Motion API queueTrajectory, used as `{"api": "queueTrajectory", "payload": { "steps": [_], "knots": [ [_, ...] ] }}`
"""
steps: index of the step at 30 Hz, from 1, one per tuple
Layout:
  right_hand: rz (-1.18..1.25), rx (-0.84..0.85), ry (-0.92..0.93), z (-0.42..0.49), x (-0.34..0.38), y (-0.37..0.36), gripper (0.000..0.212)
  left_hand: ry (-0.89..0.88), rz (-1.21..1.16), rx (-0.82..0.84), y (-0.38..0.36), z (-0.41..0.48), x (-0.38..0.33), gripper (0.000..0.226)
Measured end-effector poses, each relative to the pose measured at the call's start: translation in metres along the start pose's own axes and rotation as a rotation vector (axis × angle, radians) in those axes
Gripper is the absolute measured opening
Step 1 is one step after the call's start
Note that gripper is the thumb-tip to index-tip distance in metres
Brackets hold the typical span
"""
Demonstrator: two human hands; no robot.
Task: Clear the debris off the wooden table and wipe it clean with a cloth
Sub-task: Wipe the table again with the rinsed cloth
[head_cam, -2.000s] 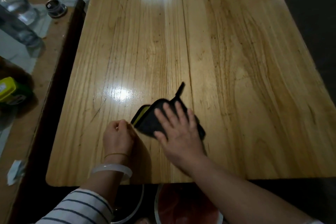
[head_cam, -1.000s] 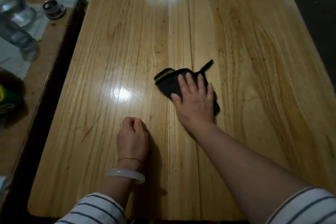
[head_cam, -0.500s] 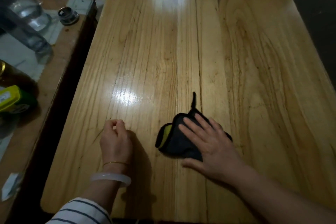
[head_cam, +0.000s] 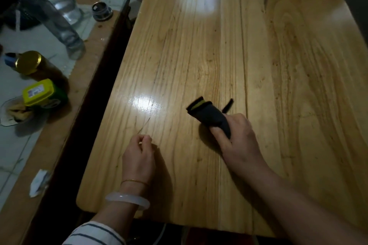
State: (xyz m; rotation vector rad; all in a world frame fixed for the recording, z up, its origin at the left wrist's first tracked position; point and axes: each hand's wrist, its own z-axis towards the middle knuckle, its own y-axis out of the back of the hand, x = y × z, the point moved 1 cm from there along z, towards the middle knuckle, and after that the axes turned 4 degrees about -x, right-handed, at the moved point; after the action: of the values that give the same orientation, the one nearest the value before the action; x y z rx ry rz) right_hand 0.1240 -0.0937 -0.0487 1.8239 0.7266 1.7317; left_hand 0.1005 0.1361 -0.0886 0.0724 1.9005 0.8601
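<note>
The wooden table [head_cam: 278,65] fills most of the head view, glossy and with no debris that I can see. A black cloth [head_cam: 211,117] with a yellow edge is bunched up near the table's middle. My right hand [head_cam: 239,141] grips its near end, fingers curled round it, and the yellow end sticks out to the upper left. My left hand [head_cam: 139,155] rests on the wood near the front left, its fingers curled into a loose fist. Nothing shows inside it.
A lower side table stands to the left across a dark gap. It carries a clear glass pitcher [head_cam: 59,16], a small dark jar [head_cam: 102,11], a gold-lidded jar [head_cam: 29,63], a yellow-lidded green tub [head_cam: 42,93], a glass bowl [head_cam: 14,113] and a white paper scrap [head_cam: 38,182].
My right hand was flat on the cloth, sliding it back and forth. It has now curled round the cloth and gathered it up. My left fist has stayed in place.
</note>
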Motion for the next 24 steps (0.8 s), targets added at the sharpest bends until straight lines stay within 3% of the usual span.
{"api": "queueTrajectory", "payload": {
  "steps": [3, 6, 8, 10, 12, 14, 16, 18, 24],
  "knots": [
    [0.462, 0.160, -0.231, 0.012, 0.035, -0.003, 0.012, -0.006, 0.009, -0.011, 0.010, -0.001, 0.003, 0.024],
    [0.636, 0.296, -0.441, 0.030, 0.040, -0.005, 0.018, -0.012, 0.016, -0.011, 0.022, -0.002, 0.007, 0.022],
    [0.309, 0.217, -0.385, 0.040, 0.026, -0.005, 0.028, -0.010, 0.029, -0.022, 0.026, 0.000, 0.011, 0.022],
    [-0.090, -0.004, -0.229, 0.041, 0.016, -0.002, 0.041, -0.010, 0.035, -0.029, 0.029, 0.002, 0.016, 0.024],
    [-0.122, -0.100, -0.027, 0.034, 0.022, -0.006, 0.047, -0.010, 0.025, -0.039, 0.030, 0.004, 0.020, 0.029],
    [-0.231, 0.062, 0.103, 0.021, 0.025, -0.024, 0.056, -0.015, 0.018, -0.042, 0.030, 0.005, 0.021, 0.032],
    [-0.496, 0.225, 0.149, 0.011, 0.017, -0.046, 0.065, -0.017, -0.001, -0.042, 0.030, 0.005, 0.022, 0.031],
    [-0.649, 0.240, 0.162, 0.010, 0.001, -0.060, 0.069, -0.031, -0.008, -0.041, 0.031, 0.007, 0.021, 0.027],
    [-0.658, 0.118, 0.067, 0.043, -0.011, -0.067, 0.067, -0.068, 0.014, -0.079, 0.041, 0.023, 0.026, 0.025]
  ]
}}
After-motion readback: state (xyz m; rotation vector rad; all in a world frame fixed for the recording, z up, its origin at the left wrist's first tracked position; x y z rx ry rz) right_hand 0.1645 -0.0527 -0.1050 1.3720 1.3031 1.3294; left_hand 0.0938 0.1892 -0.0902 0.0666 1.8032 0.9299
